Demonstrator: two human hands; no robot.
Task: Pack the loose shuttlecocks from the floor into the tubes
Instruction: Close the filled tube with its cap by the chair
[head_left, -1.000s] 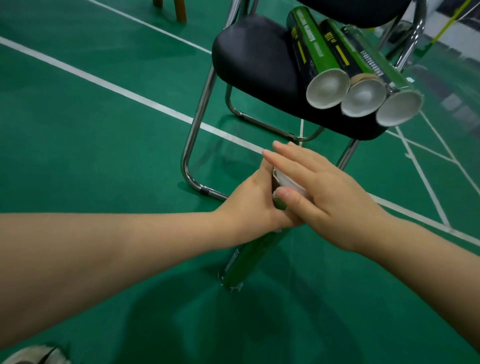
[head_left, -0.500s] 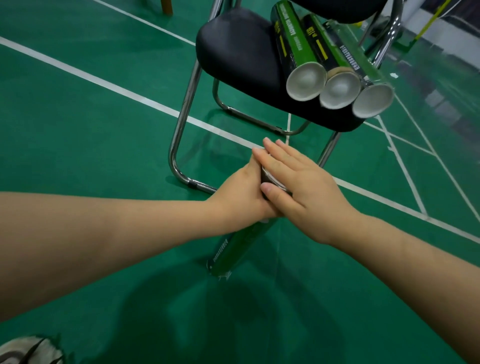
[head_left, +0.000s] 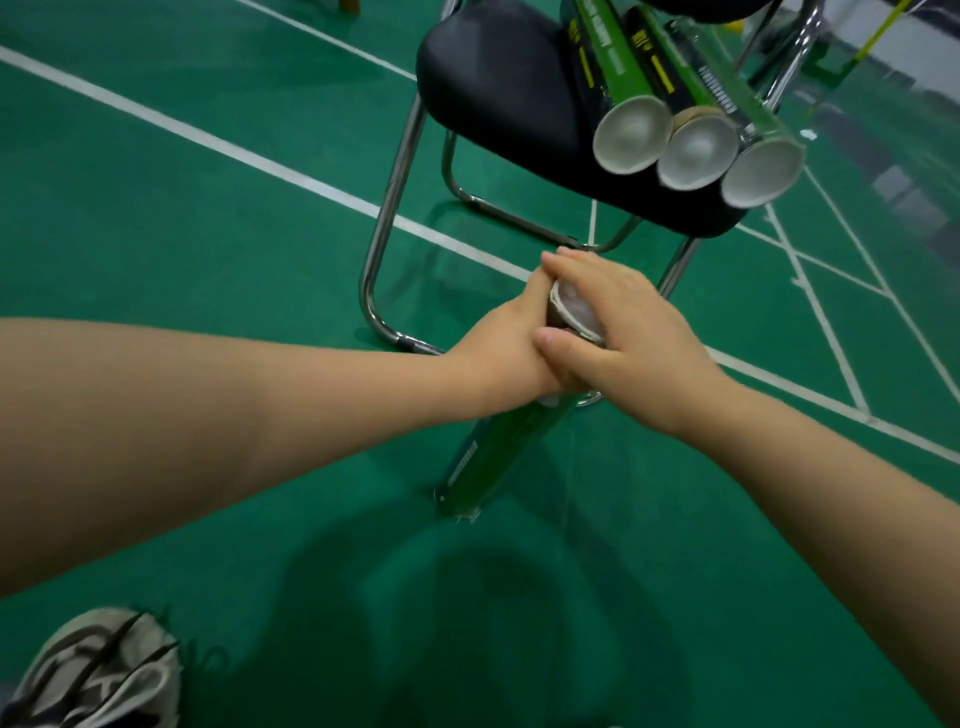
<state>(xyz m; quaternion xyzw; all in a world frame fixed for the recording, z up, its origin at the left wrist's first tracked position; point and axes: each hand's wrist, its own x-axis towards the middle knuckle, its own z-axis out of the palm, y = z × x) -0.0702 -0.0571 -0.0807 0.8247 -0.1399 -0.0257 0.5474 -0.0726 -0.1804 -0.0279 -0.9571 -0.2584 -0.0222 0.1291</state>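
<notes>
One green tube (head_left: 488, 457) (print illegible): left hand (head_left: 498, 348) grips it, right hand (head_left: 639, 322) presses top.

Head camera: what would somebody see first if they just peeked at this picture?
Two hands meet in the middle: the left hand grips a tilted green tube near its top, and the right hand lies over its mouth. Behind them, three more tubes lie side by side on a black chair, pale round ends facing the camera.
</notes>
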